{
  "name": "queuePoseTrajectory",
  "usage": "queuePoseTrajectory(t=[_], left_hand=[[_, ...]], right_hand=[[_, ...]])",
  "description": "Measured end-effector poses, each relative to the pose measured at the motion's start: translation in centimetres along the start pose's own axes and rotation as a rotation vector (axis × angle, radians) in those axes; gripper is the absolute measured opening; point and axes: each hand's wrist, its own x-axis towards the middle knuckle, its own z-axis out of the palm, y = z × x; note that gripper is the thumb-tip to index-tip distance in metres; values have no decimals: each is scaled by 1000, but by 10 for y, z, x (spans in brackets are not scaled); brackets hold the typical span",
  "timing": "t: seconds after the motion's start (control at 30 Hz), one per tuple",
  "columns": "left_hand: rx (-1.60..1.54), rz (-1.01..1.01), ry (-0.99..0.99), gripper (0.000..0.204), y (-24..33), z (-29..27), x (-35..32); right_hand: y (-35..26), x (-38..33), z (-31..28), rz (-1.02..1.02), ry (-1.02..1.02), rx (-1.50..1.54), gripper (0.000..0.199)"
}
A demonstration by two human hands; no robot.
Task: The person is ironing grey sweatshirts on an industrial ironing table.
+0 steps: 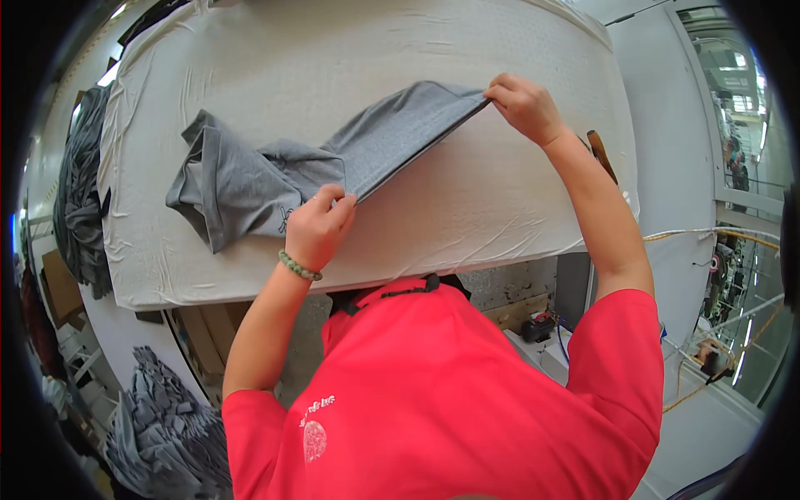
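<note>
A grey knit garment [400, 133] lies partly bunched on the white cloth-covered table. Its right portion is pulled taut between my hands, with the near edge in a straight slanting line. My left hand [318, 227], with a green bead bracelet at the wrist, pinches that edge near the garment's middle. Farther up and to the right, my right hand [523, 107] pinches the end corner. A small dark print shows on the fabric beside my left hand. The garment's left part is folded over itself, so its full shape is hidden.
The padded white table [517, 183] has a wrinkled cover. Near its right edge stands a brown handle-like object [602, 156]. Grey fabric hangs in a bundle [83, 192] at the left, and a heap of grey pieces [162, 425] sits lower left. Yellowish cords [708, 231] run at the right.
</note>
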Motion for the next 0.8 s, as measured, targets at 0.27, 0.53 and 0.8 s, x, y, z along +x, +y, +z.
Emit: queuePoseTrajectory(t=[0.27, 0.53, 0.8], left_hand=[[180, -162, -94, 20, 88, 79, -57], [100, -6, -200, 24, 79, 133, 25], [268, -23, -135, 43, 79, 191, 85]], right_hand=[[2, -140, 72, 85, -8, 167, 17], [-9, -88, 79, 667, -46, 531, 42], [-11, -56, 120, 473, -60, 285, 36]])
